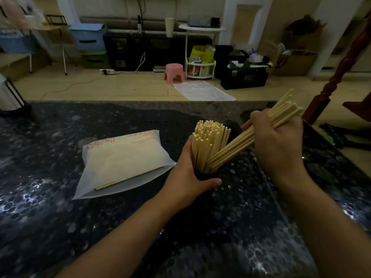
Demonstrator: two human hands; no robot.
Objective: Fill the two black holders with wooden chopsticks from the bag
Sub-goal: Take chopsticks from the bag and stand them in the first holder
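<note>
A black holder stands on the dark speckled counter, packed with upright wooden chopsticks. My left hand grips this holder around its side. My right hand holds a slanted bundle of chopsticks; their lower ends are in the holder's right side and their upper ends stick out past my fingers. Behind the held holder a second black holder is barely visible in the dark. The white chopstick bag lies flat to the left, with one loose chopstick at its open mouth.
The dark speckled counter fills the foreground; its far edge runs across the middle of the view. A white object stands at the far left edge. Beyond are a wooden floor, a pink stool, boxes and a brown stair post.
</note>
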